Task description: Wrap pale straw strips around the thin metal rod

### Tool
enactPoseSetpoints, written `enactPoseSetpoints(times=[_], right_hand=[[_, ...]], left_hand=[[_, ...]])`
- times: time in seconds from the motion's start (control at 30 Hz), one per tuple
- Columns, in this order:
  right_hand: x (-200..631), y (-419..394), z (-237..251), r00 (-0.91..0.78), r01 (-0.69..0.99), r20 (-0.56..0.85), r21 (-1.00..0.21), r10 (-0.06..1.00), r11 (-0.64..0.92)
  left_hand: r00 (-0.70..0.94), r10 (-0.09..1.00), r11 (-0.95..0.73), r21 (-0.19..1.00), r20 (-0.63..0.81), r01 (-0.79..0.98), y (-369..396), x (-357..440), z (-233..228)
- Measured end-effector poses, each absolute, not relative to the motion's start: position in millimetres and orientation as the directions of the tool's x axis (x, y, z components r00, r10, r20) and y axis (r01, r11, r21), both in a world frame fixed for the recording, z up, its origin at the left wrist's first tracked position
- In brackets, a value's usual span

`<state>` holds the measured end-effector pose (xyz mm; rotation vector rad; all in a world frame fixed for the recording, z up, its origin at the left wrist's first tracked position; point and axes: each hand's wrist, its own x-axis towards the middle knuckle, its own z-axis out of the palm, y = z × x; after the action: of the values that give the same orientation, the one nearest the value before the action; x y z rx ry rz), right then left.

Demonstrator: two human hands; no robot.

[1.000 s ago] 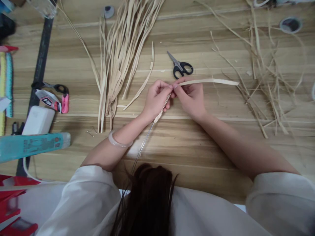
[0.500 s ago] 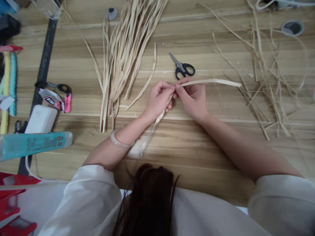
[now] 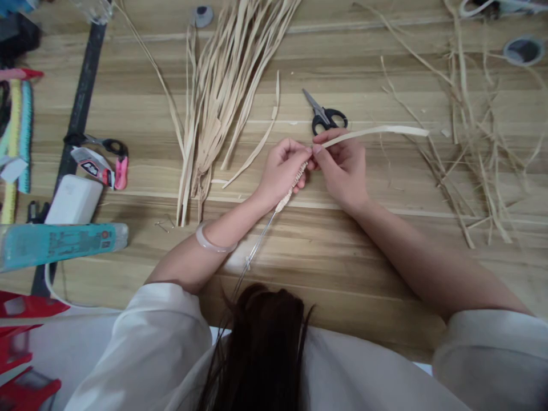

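The left hand (image 3: 285,171) pinches a braided straw cord (image 3: 291,185) on thin wire. The right hand (image 3: 342,165), touching it at 3 o'clock, grips a flat straw strip (image 3: 377,131) running toward 3 o'clock. Black scissors (image 3: 324,114) lie at 12 o'clock on the wooden table (image 3: 342,251).

Pale wooden desk under soft light

A light wood-grain desk (image 3: 342,251) fills the view, its planks running left to right. A black strip (image 3: 81,103) crosses it at the left, and a round grommet (image 3: 524,50) sits far right. Lighting is even, shadows soft.
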<state>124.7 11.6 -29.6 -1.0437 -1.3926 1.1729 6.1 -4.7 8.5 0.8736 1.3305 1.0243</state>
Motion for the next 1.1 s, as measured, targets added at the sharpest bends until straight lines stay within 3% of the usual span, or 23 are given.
enactPoseSetpoints(times=[1.1], right_hand=[[125.7,14.9,-36.2,-0.157,0.007,0.232,-0.972,0.96,0.236]], left_hand=[[-0.027,0.943,0.331,0.943,-0.332,-0.042,-4.3,5.4,8.5]])
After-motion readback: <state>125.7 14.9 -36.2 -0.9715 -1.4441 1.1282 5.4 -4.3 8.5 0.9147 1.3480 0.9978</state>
